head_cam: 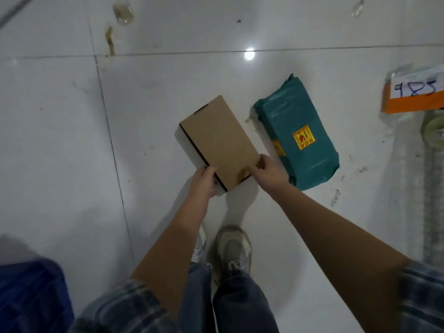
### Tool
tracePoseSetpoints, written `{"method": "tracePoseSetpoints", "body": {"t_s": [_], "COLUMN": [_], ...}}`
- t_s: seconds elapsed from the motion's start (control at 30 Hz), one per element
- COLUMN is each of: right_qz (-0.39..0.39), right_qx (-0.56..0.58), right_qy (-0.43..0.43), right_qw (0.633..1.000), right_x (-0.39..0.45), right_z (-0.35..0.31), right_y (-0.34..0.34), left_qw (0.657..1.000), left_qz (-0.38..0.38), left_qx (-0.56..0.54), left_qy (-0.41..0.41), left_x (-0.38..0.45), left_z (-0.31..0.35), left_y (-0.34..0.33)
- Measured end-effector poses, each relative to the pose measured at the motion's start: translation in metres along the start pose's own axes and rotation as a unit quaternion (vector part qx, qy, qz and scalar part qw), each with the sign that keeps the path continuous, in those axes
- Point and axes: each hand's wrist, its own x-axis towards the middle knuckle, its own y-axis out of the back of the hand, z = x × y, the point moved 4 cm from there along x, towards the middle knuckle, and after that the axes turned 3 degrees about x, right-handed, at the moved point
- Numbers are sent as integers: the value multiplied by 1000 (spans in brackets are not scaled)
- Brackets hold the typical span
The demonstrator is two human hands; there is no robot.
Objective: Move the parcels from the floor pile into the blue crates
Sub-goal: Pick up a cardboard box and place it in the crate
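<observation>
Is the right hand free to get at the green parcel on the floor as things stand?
Probably not yet. The right hand grips the near corner of the cardboard box, shared with the left hand. The green parcel lies just beside it with nothing over it.

we see a plain brown cardboard box point(217, 140) with white sides and a dark seam. just right of the box lies a teal parcel point(296, 133) bearing a yellow and red sticker point(304, 137). further right of the box, an orange label point(412, 102) carries white paper. below the box: blue plaid sleeves point(125, 306), blue jeans point(242, 306), a grey shoe point(233, 248), and a blue crate point(31, 296) lower left.
</observation>
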Motion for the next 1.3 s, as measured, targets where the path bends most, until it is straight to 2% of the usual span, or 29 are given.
{"method": "tracePoseSetpoints", "body": {"t_s": [0.13, 0.2, 0.27, 0.33, 0.37, 0.43, 0.5, 0.57, 0.63, 0.7, 0.73, 0.83, 0.9, 0.97, 1.03, 1.1, 1.17, 1.2, 1.27, 1.3], "right_qz": [-3, -16, 6, 63, 91, 116, 116, 102, 10, -94, -101, 15, 21, -43, -145, -238, -246, -230, -189, -176], "right_qx": [151, 178, 145, 66, 16, -81, -142, -174, -162, -125, -96, -6, -25, -31, -11, -23, -5, 25, 78, 96], "right_qy": [-34, -26, 4, 59, 103, 180, 231, 300, 341, 326, 300, 214, 168, 130, 81, 54, 65, 69, 80, 85], "right_qw": [988, 984, 989, 994, 990, 974, 955, 933, 926, 932, 944, 977, 985, 990, 986, 969, 967, 970, 976, 976], "right_x": [-3, -13, -29, -49, -60, -85, -112, -139, -163, -179, -184, -178, -172, -169, -174, -187, -200, -207, -223, -231], "right_z": [6, 3, -3, -12, -17, -30, -45, -59, -72, -76, -79, -81, -84, -87, -93, -100, -108, -112, -117, -120], "right_y": [-8, -8, -8, -7, -8, -15, -22, -28, -35, -35, -29, 8, 32, 48, 58, 61, 61, 60, 57, 54], "left_qw": [998, 995, 996, 998, 996, 998, 1000, 999, 996, 992, 991, 985, 973, 958, 945, 941, 957, 972, 990, 989], "left_qz": [-11, -7, 7, 45, 63, 53, 16, 30, 82, 98, 77, -15, -77, -142, -199, -218, -173, -116, 5, 29], "left_qx": [-62, -82, -59, 20, 52, 41, -25, -20, 22, 77, 104, 167, 214, 246, 260, 257, 223, 181, 31, -40], "left_qy": [28, 50, 58, 48, 33, -3, 11, 28, -5, -36, -42, -43, -33, -27, -18, -22, -61, -92, -135, -142], "left_x": [-1, -8, -18, -30, -38, -57, -78, -94, -104, -116, -123, -149, -166, -184, -202, -220, -236, -242, -257, -267], "left_z": [-1, -3, -3, 1, 7, 22, 36, 42, 45, 46, 46, 47, 45, 44, 43, 41, 43, 44, 37, 29], "left_y": [1, 6, 12, 20, 24, 26, 24, 31, 46, 61, 68, 91, 105, 116, 125, 133, 144, 154, 178, 188]}}
